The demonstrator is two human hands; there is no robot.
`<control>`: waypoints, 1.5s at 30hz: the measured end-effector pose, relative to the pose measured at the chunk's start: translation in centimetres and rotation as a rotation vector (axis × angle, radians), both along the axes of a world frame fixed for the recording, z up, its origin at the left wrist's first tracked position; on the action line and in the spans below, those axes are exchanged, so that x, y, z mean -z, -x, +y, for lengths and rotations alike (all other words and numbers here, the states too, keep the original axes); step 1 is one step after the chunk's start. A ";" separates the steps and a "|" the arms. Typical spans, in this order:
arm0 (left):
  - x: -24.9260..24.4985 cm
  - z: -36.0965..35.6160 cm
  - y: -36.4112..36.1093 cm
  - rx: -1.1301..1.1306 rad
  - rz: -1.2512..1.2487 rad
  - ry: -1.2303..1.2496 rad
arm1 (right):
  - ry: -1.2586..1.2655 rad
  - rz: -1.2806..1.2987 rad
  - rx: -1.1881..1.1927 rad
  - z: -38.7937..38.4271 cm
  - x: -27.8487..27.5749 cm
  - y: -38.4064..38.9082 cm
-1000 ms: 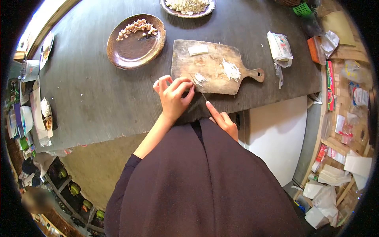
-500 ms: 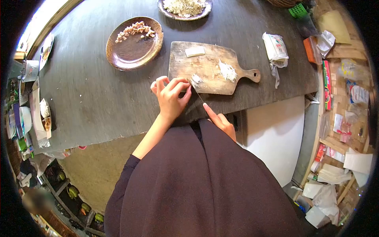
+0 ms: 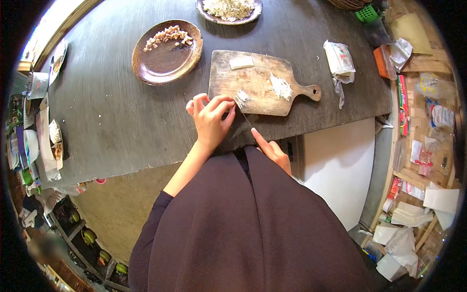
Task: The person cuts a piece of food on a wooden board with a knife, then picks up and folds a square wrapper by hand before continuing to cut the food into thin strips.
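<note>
A wooden cutting board (image 3: 260, 80) with a handle lies near the table's front edge. On it are a flat white slab (image 3: 241, 63), a pile of thin white strips (image 3: 281, 88) and a smaller heap of white strips (image 3: 242, 97). My left hand (image 3: 211, 119) is at the board's near left corner, thumb and fingertips pressed together; whatever they pinch is hidden. My right hand (image 3: 273, 152) grips a knife (image 3: 247, 120), index finger stretched along it. The thin blade slants up to my left fingertips beside the smaller heap. Its handle is covered by my hand.
A brown plate (image 3: 165, 63) of small diced pieces stands behind the board on the left. Farther back is a dish (image 3: 228, 20) heaped with pale shreds. A white plastic packet (image 3: 339, 62) lies to the right, near an orange container (image 3: 384, 62). The table edge runs just before me.
My hands stay nearly in place, the knife against the white strips by my left fingertips. The whole view has shifted very slightly; nothing else visibly differs.
</note>
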State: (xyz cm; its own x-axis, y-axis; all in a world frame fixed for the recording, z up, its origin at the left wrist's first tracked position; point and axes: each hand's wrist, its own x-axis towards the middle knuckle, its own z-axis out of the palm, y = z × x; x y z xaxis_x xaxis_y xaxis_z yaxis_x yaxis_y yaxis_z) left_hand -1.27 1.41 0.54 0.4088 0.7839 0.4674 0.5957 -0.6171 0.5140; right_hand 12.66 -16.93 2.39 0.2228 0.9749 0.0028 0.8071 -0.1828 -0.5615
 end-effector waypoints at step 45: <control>0.3 -0.1 0.6 0.028 0.086 -0.139 | -0.073 -0.073 0.086 0.7 -0.4 1.5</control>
State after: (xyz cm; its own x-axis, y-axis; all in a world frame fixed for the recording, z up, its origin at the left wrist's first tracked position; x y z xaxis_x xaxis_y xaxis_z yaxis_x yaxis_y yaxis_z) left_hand -1.85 1.36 0.22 0.4729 0.7016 0.5331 0.6149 -0.6961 0.3706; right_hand 11.18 -16.18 2.82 0.3023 0.9487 0.0920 0.8294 -0.2143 -0.5159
